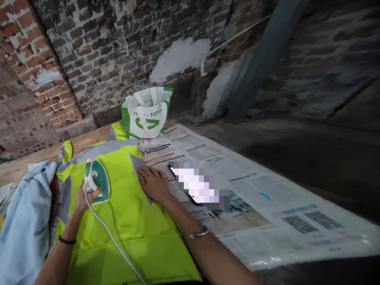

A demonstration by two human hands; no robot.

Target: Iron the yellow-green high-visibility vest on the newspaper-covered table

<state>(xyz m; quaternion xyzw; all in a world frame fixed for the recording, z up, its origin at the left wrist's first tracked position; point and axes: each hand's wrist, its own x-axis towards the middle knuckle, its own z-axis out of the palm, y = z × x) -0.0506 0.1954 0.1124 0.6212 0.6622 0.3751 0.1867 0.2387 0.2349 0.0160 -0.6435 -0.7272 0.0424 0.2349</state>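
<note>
Fluorescent yellow-green garment with grey panels sets off a teal-and-white iron at 8 o'clock.
Plain pale-blue cloth also shows at 8; a white bag carries green lettering at 10; off-white newsprint bears black-and-white codes and a bright-blue mark at 4. Brick runs orange-red at 10, grey-black at 11 and, through blur, probably dark grey at 2.

From my end I read "TON" on the white-and-green tote bag; a strap covers part of the lettering before it. The newspaper's headlines and two QR codes are too blurred for me to decipher, and the smartphone's screen is pixelated.
</note>
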